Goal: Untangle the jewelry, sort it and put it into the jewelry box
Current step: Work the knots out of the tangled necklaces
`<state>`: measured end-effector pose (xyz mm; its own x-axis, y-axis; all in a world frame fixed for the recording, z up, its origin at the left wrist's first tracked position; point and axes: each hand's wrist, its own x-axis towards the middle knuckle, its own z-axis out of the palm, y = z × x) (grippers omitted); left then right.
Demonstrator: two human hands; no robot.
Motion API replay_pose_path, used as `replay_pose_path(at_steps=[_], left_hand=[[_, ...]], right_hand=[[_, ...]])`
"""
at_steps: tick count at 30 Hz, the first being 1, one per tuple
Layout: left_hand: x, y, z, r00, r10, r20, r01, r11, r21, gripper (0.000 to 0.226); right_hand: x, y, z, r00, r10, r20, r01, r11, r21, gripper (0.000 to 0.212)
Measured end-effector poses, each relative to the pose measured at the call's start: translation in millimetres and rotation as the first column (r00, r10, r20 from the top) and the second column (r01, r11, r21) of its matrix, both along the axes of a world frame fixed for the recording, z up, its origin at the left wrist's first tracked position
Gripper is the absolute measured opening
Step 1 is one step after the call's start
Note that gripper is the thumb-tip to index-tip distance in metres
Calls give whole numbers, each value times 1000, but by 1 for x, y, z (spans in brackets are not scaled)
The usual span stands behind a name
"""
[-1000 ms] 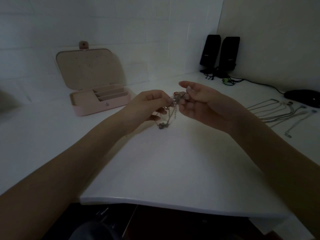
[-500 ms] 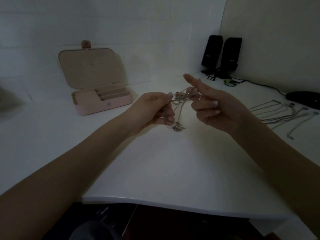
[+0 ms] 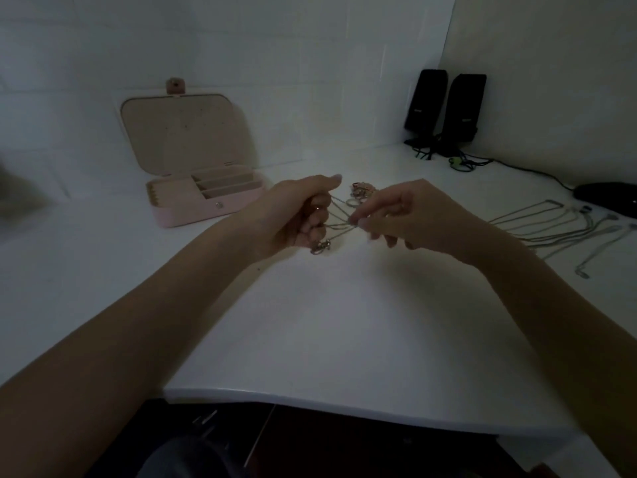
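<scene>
A tangle of thin silver chains stretches between my two hands above the white desk. My left hand grips one side of the chains with curled fingers, and a small pendant dangles below it. My right hand pinches the other side of the chains. Behind the hands, a small heap of rings and jewelry is partly hidden. The pink jewelry box stands open at the back left, its lid leaning against the wall.
Several untangled necklaces lie in a row on the desk at the right. Two black speakers stand in the back corner with cables. A black mouse sits at the far right. The desk's front edge curves near me.
My right hand's forefinger, pointing up before, has come down and now pinches the chains. The hands have pulled slightly apart, spreading the chains between them. The pendant hangs lower left.
</scene>
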<state>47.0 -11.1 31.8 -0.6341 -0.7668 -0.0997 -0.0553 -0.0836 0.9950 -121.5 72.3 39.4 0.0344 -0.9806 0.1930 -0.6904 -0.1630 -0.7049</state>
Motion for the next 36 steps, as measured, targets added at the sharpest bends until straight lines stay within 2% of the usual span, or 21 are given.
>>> replay_pose_path(at_steps=[3,7,9,12,14,18,19,23,26,29,32,36], left_hand=[[1,-2,-2,996,18,92,-7,993,-119,33],[0,-4,-12,982,77,175,-26,962,-273,38],[-1,-3,-14,971,104,215,-32,949,-314,38],[-2,-2,-14,959,162,233,-51,906,-421,38],[-2,-1,-13,964,185,192,-72,874,-481,41],[0,-2,-11,955,231,185,-95,832,-546,48],[0,-2,-11,947,252,202,-94,815,-572,48],[-1,-1,-14,936,295,193,-113,770,-628,46],[-1,0,-15,950,273,150,-131,787,-603,40],[1,3,-15,957,242,161,-90,774,-626,28],[2,6,-13,969,205,137,-91,813,-575,14],[-1,11,-10,979,121,162,-22,861,-509,9]], right_hand=[[2,-2,-2,990,-72,117,86,989,-117,9],[2,-9,-9,907,-87,412,130,989,-77,13],[4,-11,-11,808,-76,585,97,995,-5,13],[8,-13,-8,569,-116,814,46,993,110,8],[8,-13,-7,466,-134,874,40,991,131,7],[8,-11,-7,337,-97,936,-43,992,119,18],[7,-10,-7,354,-93,931,-63,990,123,22],[4,-8,-6,635,-118,763,-3,988,154,34],[0,-5,-3,745,-129,654,44,989,144,39],[0,-2,-2,892,-129,432,106,991,77,38],[-1,-2,-1,913,-137,384,136,990,30,36],[1,-5,-4,846,-140,514,138,990,42,40]])
